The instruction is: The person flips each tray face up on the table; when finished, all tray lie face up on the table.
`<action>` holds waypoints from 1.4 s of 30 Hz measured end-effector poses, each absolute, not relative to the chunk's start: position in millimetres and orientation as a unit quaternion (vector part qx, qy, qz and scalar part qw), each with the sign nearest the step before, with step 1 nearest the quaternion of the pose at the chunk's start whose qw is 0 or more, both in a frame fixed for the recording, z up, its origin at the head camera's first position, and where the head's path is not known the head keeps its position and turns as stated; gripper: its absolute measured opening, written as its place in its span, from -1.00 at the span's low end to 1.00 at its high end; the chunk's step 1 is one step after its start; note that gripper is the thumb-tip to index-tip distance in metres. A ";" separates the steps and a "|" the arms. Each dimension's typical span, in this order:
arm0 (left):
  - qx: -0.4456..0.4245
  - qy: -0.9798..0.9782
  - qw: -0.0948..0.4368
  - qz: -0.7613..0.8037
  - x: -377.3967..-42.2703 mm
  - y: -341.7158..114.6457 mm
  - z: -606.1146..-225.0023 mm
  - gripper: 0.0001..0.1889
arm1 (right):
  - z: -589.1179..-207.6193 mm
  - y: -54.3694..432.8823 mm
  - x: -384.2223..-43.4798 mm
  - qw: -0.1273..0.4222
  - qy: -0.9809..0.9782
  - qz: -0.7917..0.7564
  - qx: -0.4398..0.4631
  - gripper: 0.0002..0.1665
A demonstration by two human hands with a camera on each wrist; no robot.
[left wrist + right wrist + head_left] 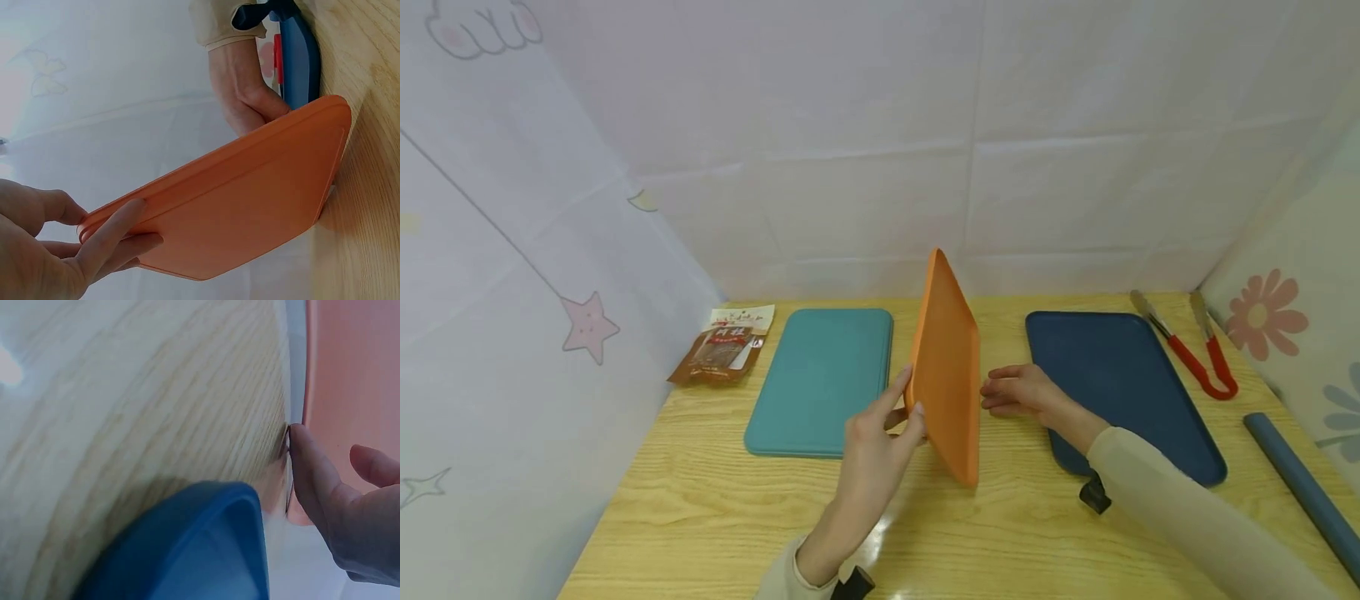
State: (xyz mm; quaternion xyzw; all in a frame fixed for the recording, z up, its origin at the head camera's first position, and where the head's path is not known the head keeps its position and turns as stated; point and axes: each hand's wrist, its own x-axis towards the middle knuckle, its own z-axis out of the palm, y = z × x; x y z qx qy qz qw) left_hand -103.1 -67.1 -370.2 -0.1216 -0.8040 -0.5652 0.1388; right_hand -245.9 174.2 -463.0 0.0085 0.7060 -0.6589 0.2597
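An orange tray [952,375] stands tilted up on edge over the middle of the table. At its left edge my left hand [880,467] pinches it, the thumb on one face and the fingers on the other. My right hand [1022,392] is just right of the tray's lower edge. In the right wrist view, its fingers [312,472] reach toward the orange edge with the thumb spread apart from them. A teal tray [823,379] lies flat left of the orange one, and a dark blue tray [1120,383] lies under and beyond my right forearm.
A brown and white food packet [722,346] lies at the back left. Red-handled tongs [1206,375] rest spread beside the blue tray, and a grey-blue rod [1300,483] lies along the right edge of the wooden table [685,508]. Printed cloth walls [865,167] enclose the back and sides.
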 end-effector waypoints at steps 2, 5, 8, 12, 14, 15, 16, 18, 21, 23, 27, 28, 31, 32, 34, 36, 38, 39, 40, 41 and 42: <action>-0.108 -0.795 0.118 -0.585 -104.4 -70.0 -369.7 -0.49 | -463.0 173.1 -244.8 0.261 0.710 -0.654 0.003 -0.32; -0.086 -0.791 0.096 -0.598 -106.5 -75.5 -368.6 -0.48 | -463.4 172.6 -244.3 0.262 0.708 -0.656 0.006 -0.31; -0.068 -0.792 0.083 -0.601 -108.6 -80.8 -368.0 -0.47 | -464.6 172.7 -245.0 0.260 0.710 -0.655 0.015 -0.32; -0.057 -0.782 0.067 -0.617 -109.7 -84.4 -369.4 -0.48 | -466.4 174.3 -246.2 0.262 0.720 -0.642 0.022 -0.30; -0.057 -0.781 0.071 -0.618 -109.4 -84.1 -371.3 -0.49 | -467.9 176.6 -247.0 0.269 0.721 -0.639 0.026 -0.26; -0.059 -0.781 0.073 -0.617 -109.3 -83.6 -372.2 -0.50 | -468.8 177.8 -247.7 0.273 0.721 -0.637 0.030 -0.25; -0.061 -0.782 0.073 -0.616 -109.3 -82.9 -373.1 -0.50 | -469.5 178.9 -248.5 0.276 0.721 -0.635 0.033 -0.24; -0.063 -0.781 0.074 -0.616 -109.9 -81.2 -374.1 -0.53 | -470.2 181.2 -250.2 0.283 0.721 -0.631 0.037 -0.23; -0.071 -0.762 0.059 -0.641 -114.0 -79.8 -374.8 -0.57 | -471.4 183.7 -252.4 0.287 0.725 -0.625 0.041 -0.25; -0.073 -0.742 0.044 -0.664 -117.9 -80.3 -374.5 -0.58 | -471.9 185.1 -252.9 0.292 0.729 -0.618 0.033 -0.25; -0.078 -0.712 0.013 -0.698 -127.9 -84.1 -375.1 -0.57 | -473.4 187.8 -252.0 0.300 0.740 -0.601 0.026 -0.27; -0.078 -0.709 0.006 -0.701 -130.5 -85.5 -375.2 -0.56 | -473.5 188.5 -251.4 0.300 0.744 -0.596 0.025 -0.27; -0.074 -0.705 -0.018 -0.705 -138.9 -90.3 -375.5 -0.52 | -473.6 191.3 -249.3 0.298 0.755 -0.583 0.025 -0.27; -0.071 -0.704 -0.027 -0.706 -141.7 -92.0 -375.8 -0.50 | -473.2 192.3 -248.3 0.298 0.758 -0.580 0.025 -0.27; -0.063 -0.708 -0.041 -0.702 -147.0 -95.4 -376.6 -0.46 | -472.5 194.2 -246.8 0.296 0.762 -0.575 0.025 -0.28; -0.053 -0.708 -0.054 -0.702 -152.4 -99.1 -378.5 -0.43 | -470.5 195.8 -245.0 0.296 0.764 -0.573 0.020 -0.28; -0.043 -0.709 -0.062 -0.702 -158.1 -102.6 -380.8 -0.42 | -467.8 197.3 -243.2 0.296 0.764 -0.573 0.013 -0.29; -0.038 -0.710 -0.064 -0.701 -161.1 -104.3 -382.2 -0.42 | -466.2 198.2 -242.3 0.295 0.764 -0.573 0.009 -0.29; -0.032 -0.710 -0.064 -0.700 -164.0 -106.0 -383.4 -0.43 | -464.5 199.1 -241.3 0.295 0.764 -0.574 0.005 -0.28; -0.026 -0.711 -0.065 -0.700 -166.8 -107.5 -384.4 -0.45 | -462.8 200.0 -240.5 0.295 0.762 -0.576 0.004 -0.28; -0.019 -0.712 -0.065 -0.699 -169.7 -108.8 -385.4 -0.46 | -461.6 200.9 -239.7 0.294 0.761 -0.579 0.005 -0.29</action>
